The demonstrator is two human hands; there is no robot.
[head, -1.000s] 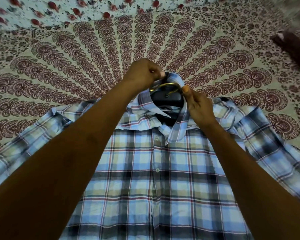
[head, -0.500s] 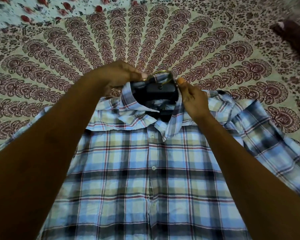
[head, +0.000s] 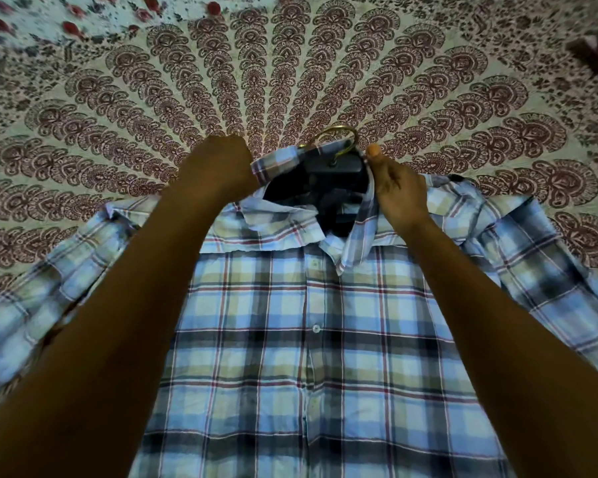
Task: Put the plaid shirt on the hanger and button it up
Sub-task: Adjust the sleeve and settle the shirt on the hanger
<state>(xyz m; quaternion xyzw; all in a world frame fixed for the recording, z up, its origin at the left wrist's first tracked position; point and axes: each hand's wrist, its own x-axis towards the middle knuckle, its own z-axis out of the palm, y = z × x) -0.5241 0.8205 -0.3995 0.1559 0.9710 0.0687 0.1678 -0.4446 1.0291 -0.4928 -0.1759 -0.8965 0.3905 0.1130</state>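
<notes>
On a patterned bedspread (head: 290,81), the left hand (head: 218,165) and right hand (head: 399,191) pinch the soft blue plaid cotton shirt (head: 290,339) by its limp collar, around the black brass-hooked hanger (head: 328,174).

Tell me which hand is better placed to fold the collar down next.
Right hand: it pinches the upright collar edge beside the hanger hook; the left hand is a closed fist at the far collar end.
</notes>
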